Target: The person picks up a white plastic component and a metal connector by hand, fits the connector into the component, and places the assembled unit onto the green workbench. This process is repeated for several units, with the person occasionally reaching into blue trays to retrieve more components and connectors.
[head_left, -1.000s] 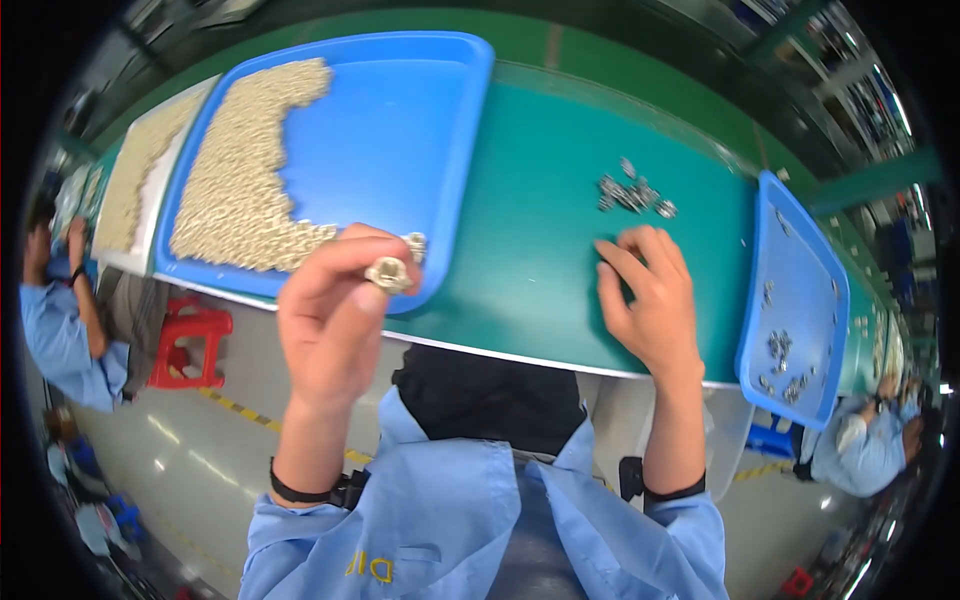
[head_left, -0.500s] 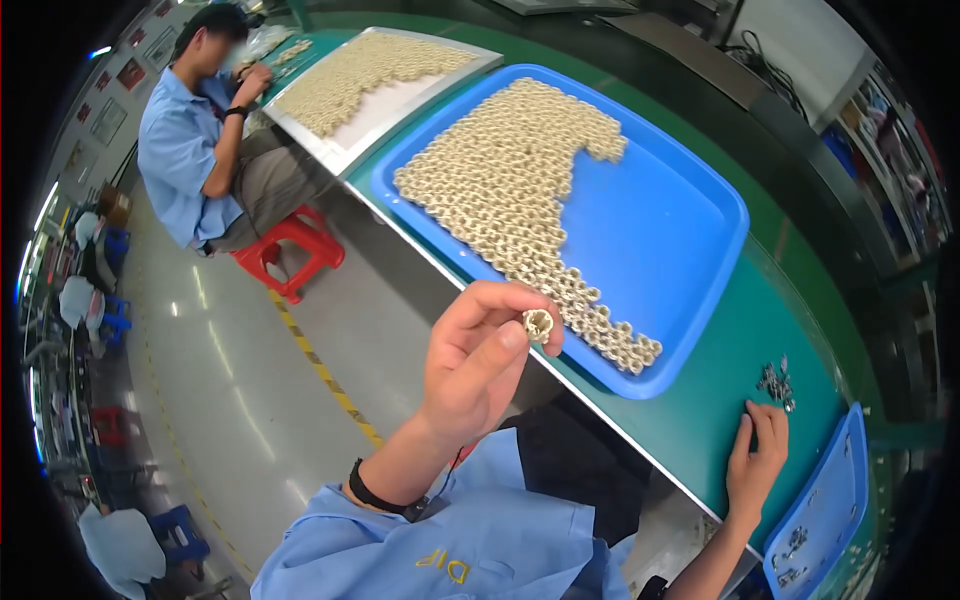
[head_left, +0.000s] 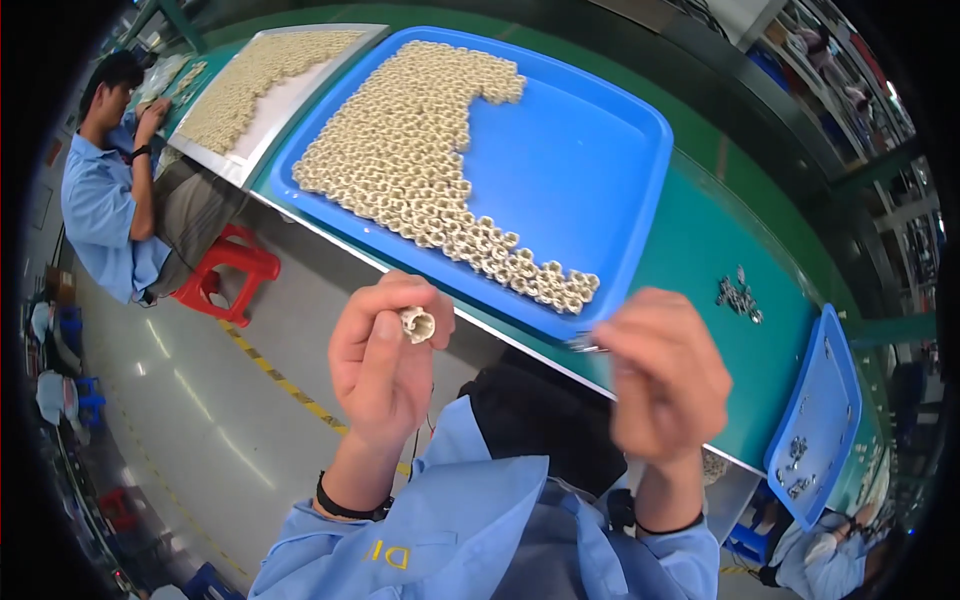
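— Beige, ribbed and ring-shaped: what is that small part (head_left: 418, 324) in the head view?

— A little cream-coloured ring, pinched between the thumb and fingertips of the left hand (head_left: 385, 360), raised in front of the near edge of the green table (head_left: 720, 250).

— And the right hand (head_left: 665, 385)?

— Blurred, fingers curled together around a thin metal piece (head_left: 588, 346) that sticks out to the left; its exact grip I cannot tell.

— Where are the other rings?

— Packed in rows on the big blue tray (head_left: 590, 170), far and left on the table. A small heap of metal parts (head_left: 738, 297) lies to the right, and a smaller blue tray (head_left: 825, 420) sits at the right end.
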Motion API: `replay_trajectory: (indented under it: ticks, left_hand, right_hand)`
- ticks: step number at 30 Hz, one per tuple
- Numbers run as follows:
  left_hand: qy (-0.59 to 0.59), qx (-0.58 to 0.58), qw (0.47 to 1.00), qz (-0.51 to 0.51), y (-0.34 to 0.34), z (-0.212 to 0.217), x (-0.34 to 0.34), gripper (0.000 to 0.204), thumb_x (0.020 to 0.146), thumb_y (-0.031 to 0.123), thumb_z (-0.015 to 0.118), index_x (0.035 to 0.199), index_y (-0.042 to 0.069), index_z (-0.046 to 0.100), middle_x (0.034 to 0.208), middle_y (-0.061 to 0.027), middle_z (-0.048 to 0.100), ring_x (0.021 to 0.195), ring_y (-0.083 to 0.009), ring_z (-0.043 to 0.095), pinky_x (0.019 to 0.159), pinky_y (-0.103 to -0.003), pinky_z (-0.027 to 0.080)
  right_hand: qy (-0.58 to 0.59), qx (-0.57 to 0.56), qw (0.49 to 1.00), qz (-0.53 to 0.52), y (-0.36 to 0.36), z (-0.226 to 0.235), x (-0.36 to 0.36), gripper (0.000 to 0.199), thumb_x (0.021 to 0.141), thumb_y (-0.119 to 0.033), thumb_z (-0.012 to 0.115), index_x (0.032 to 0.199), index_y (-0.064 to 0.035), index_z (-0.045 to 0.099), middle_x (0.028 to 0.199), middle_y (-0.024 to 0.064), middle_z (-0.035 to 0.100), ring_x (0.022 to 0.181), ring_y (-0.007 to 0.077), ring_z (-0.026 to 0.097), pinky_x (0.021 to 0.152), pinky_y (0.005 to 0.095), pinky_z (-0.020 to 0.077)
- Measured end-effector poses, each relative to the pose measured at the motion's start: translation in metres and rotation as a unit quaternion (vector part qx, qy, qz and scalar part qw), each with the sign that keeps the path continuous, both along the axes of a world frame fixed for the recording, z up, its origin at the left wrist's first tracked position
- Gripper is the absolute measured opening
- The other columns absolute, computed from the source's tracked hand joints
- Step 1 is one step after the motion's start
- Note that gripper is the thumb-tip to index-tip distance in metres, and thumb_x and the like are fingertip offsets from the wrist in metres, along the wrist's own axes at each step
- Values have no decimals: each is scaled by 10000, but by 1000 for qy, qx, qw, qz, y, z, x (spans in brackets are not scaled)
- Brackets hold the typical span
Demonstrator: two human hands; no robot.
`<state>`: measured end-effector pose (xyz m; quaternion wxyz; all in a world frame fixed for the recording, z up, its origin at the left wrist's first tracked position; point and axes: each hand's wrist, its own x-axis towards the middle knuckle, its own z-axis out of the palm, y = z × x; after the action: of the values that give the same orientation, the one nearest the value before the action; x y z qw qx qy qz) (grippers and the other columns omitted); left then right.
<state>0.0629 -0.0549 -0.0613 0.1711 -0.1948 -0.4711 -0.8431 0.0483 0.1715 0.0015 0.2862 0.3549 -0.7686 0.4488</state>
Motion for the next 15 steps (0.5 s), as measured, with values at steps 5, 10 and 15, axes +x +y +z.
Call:
replay_trajectory:
  ticks: [5,10,15]
  left_hand:
    - [7,-47,999,18,15,7,8,306,1092,140,459,1227,-83,620,996,-138,598,863,-196,565,759,-337,461]
    - [14,-72,997,29,19,12,15,305,1086,135,465,1198,-91,636,987,-136,604,871,-191,563,768,-328,455]
    - [11,-103,994,40,24,11,18,303,1078,134,483,1180,-98,649,990,-141,618,887,-189,557,799,-320,440]
  right_hand:
    - [35,-50,996,58,-31,1,3,270,781,98,775,1020,-8,709,962,169,732,806,298,702,740,428,594]
    - [50,-60,994,72,-31,-2,7,297,772,64,817,1022,-29,688,981,158,749,826,302,721,763,440,612]
    - [57,-51,995,61,-29,-5,8,297,761,60,820,1013,-32,693,960,152,745,807,296,720,749,437,611]
